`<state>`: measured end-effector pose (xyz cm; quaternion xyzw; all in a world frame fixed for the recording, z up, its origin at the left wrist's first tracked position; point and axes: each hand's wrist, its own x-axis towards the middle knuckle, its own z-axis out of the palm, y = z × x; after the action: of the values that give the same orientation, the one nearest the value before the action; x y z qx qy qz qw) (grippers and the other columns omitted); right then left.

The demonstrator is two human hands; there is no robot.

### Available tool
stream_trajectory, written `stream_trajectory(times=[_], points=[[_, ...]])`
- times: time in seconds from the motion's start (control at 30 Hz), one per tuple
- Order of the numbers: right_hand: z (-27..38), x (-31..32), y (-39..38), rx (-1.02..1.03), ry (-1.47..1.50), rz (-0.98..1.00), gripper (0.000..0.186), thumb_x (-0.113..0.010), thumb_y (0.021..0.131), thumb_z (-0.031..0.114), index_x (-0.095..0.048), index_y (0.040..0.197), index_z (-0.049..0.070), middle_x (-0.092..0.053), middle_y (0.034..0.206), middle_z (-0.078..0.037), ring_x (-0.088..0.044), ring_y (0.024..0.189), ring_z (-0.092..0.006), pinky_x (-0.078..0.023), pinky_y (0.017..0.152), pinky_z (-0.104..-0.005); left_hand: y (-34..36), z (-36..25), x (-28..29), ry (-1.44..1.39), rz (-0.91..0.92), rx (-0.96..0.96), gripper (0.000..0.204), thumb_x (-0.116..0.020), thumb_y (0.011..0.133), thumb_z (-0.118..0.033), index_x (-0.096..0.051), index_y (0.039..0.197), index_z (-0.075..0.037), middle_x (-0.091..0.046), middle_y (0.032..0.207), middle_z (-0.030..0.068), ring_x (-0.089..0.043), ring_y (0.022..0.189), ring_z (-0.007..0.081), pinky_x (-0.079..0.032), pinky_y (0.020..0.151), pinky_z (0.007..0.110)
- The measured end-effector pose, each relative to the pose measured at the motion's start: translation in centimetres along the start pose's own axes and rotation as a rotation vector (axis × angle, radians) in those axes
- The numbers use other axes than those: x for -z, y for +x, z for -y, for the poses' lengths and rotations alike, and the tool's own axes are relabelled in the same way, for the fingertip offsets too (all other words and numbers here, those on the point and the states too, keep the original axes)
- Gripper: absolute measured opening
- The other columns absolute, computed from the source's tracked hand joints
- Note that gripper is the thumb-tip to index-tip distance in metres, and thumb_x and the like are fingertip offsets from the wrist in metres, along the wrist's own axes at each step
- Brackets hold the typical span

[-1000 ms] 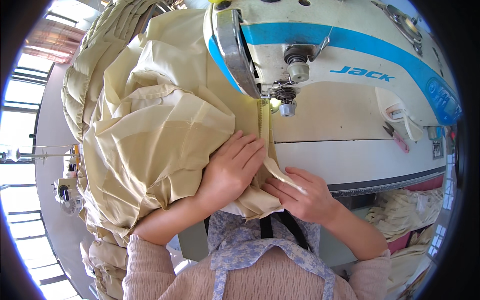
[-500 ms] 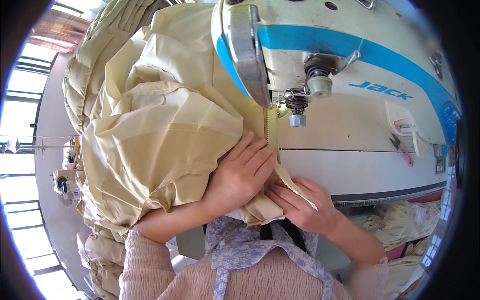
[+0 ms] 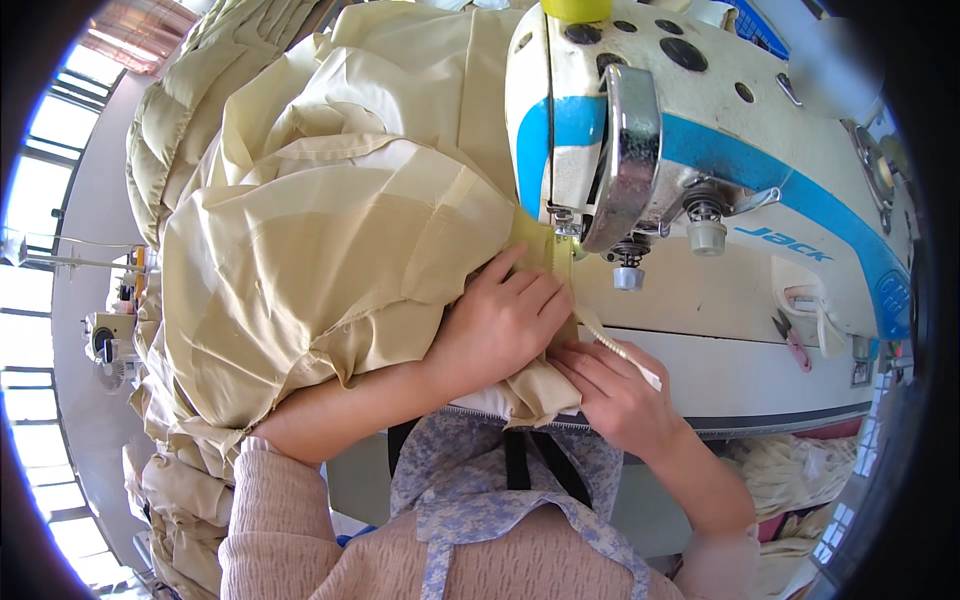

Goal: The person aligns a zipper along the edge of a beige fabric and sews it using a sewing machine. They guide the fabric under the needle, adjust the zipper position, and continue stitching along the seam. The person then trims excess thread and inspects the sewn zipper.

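Far left of the sewing machine (image 3: 720,120), a pinkish curtain (image 3: 135,35) is hanging by bright windows (image 3: 30,270). Nearer, on the machine's left, quilted beige cloth (image 3: 180,135) is lying in folds behind a big heap of smooth beige fabric (image 3: 330,270), which is spreading up to the machine's needle end. Left forearm is crossing the heap's near edge; left hand (image 3: 510,318) is resting palm down just in front of the needle end, fingers extended and only narrowly parted, pressing on the fabric. Pale zipper tape (image 3: 592,324) is running from beneath the machine's head toward the wearer, its loose end lying over the right hand. Right hand (image 3: 622,400), in front of the machine and right of the left one, is keeping its fingers close together on the fabric's edge; thumb hidden, so cannot tell whether it is pinching. Beneath the machine's arm, pink-handled scissors (image 3: 798,352) are lying on the worktop (image 3: 700,370). Front right of the machine, below the worktop, crumpled pale cloth (image 3: 800,470) is sitting in a pile.
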<state>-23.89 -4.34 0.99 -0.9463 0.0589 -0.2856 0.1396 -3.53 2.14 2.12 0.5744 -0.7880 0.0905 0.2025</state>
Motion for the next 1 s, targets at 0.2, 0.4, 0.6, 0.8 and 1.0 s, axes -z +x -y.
stream_trajectory(times=[0.2,0.4,0.6,0.8,1.0], points=[[-1.0,-0.3,0.8,-0.032,-0.066,0.07,0.03,-0.069,0.075,0.01,-0.076,0.103,0.003,-0.072,0.102,-0.004,-0.07,0.101,-0.0189,-0.056,0.086,-0.0344,0.9,1.2,-0.4,-0.025,-0.013,0.019,0.021,-0.063,0.079,-0.01,-0.065,0.098,-0.001,-0.065,0.093,0.0112,-0.068,0.09,0.0277,-0.052,0.102,0.046],[-1.2,-0.3,0.5,0.007,0.01,0.016,0.035,-0.068,0.075,0.008,-0.075,0.109,0.0,-0.073,0.106,-0.008,-0.069,0.1,-0.0218,-0.055,0.09,-0.0347,0.4,1.0,0.1,-0.128,-0.015,0.048,0.028,-0.067,0.079,-0.008,-0.067,0.105,0.001,-0.068,0.104,0.0134,-0.068,0.098,0.0306,-0.056,0.098,0.046],[-1.1,-0.6,0.3,-0.009,0.019,-0.003,0.03,-0.07,0.07,0.005,-0.077,0.098,-0.002,-0.077,0.111,-0.01,-0.074,0.104,-0.0241,-0.059,0.09,-0.0372,0.5,1.2,-0.2,-0.161,-0.049,0.046,0.031,-0.068,0.078,-0.006,-0.068,0.108,0.0,-0.068,0.106,0.0125,-0.069,0.095,0.0303,-0.058,0.088,0.043],[-1.3,-0.8,0.7,-0.01,0.022,-0.022,0.028,-0.072,0.068,0.006,-0.076,0.095,0.0,-0.076,0.111,-0.008,-0.074,0.102,-0.0241,-0.06,0.088,-0.037,0.7,2.4,-0.4,-0.134,-0.026,0.008,0.028,-0.068,0.077,-0.007,-0.069,0.104,-0.001,-0.069,0.1,0.0101,-0.069,0.094,0.0274,-0.058,0.082,0.04],[-2.1,-1.3,1.7,-0.032,-0.002,-0.028,0.028,-0.07,0.072,0.006,-0.075,0.1,0.002,-0.074,0.109,-0.005,-0.07,0.102,-0.0225,-0.057,0.086,-0.0357,1.8,4.0,0.3,-0.151,-0.047,-0.085,0.022,-0.07,0.078,-0.01,-0.07,0.099,-0.004,-0.07,0.095,0.0079,-0.068,0.091,0.0259,-0.057,0.077,0.038]])
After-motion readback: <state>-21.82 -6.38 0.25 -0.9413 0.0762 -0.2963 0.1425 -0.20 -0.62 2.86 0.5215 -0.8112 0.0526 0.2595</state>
